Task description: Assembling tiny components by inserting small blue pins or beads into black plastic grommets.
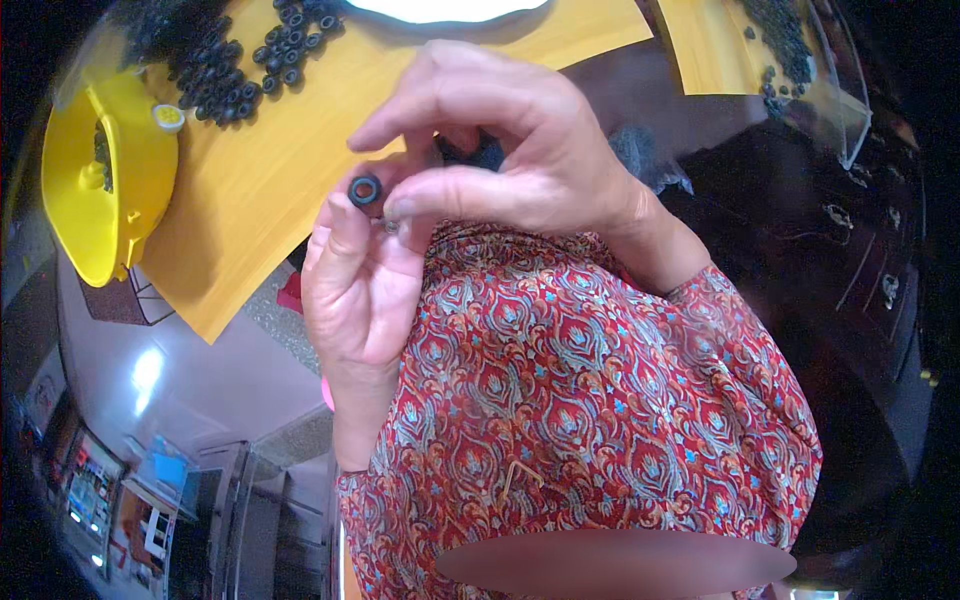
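Note:
My left hand [362,300] is raised in front of my body and pinches a small black ring [355,192] between thumb and fingertips. The ring looks like a rubber bushing, with its hole facing up toward me. Over it hovers my right hand [535,125], its thumb and forefinger spread apart. The right thumb tip is right beside the ring. A tiny greyish piece [391,228] shows just below that thumb tip, by the left palm; I cannot tell which hand it touches. The other right fingers curl behind and are partly hidden.
Piles of similar black rings [215,85] lie on the yellow-topped table [250,170]. A yellow plastic container [150,200] stands at the left edge. A bright white round object [450,8] is at the far side. More small black parts [780,45] lie far right, above dark drawers [850,230].

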A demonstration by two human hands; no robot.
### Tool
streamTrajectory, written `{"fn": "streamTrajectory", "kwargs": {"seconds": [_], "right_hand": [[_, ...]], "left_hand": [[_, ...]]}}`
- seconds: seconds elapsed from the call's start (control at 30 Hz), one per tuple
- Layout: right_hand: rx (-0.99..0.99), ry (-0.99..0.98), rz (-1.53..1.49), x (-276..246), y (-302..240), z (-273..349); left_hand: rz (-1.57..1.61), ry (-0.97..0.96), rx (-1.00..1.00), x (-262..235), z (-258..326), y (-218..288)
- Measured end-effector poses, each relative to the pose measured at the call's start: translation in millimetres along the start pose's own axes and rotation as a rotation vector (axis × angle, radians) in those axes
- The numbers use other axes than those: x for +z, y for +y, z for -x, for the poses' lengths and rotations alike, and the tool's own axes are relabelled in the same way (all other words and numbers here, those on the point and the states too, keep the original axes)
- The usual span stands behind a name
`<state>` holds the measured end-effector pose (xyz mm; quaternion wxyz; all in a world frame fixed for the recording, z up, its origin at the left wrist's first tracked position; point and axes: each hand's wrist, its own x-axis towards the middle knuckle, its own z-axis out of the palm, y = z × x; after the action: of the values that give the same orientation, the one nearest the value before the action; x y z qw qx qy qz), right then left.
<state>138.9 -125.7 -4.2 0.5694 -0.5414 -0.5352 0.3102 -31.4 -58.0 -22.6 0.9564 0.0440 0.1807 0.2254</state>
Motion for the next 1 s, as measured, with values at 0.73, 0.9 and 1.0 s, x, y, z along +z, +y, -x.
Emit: {"fn": "streamTrajectory", "kwargs": {"seconds": [0.73,0.9,1.0], "right_hand": [[-0.222,0.044,0.215,7.8,19.4,-7.5],[0.184,-0.026,-0.374,8.5,29.9,-3.4],[0.391,-0.039,-0.653,12.5,32.6,-0.1]], "left_hand": [[-0.065,0.114,0.026,4.6,-7.9,2.0],[-0.202,0.106,0.03,5.9,-6.2,0.8],[-0.201,0.123,0.059,5.9,-6.0,-0.7]]}}
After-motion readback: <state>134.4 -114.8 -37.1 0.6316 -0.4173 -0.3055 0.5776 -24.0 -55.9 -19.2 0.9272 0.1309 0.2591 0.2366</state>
